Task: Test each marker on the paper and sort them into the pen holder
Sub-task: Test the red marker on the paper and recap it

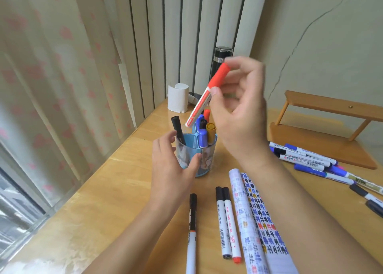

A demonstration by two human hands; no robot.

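My right hand (238, 107) holds a capped red marker (207, 95) tilted above the blue pen holder (204, 161), cap end up. My left hand (172, 165) wraps around the holder's near left side. The holder has divided compartments: a black marker (177, 130) stands in the left one, blue markers (202, 133), a yellow one (211, 132) and a red one (206, 114) in the right ones. The test paper (259, 228), covered with coloured marks and curled at its left edge, lies in front of me under my right forearm.
Three markers (226, 222) lie on the wooden table left of the paper. A pile of blue and black markers (310, 159) lies at the right, by a wooden rack (323, 128). A tissue roll (178, 97) and black flask (219, 62) stand behind the holder.
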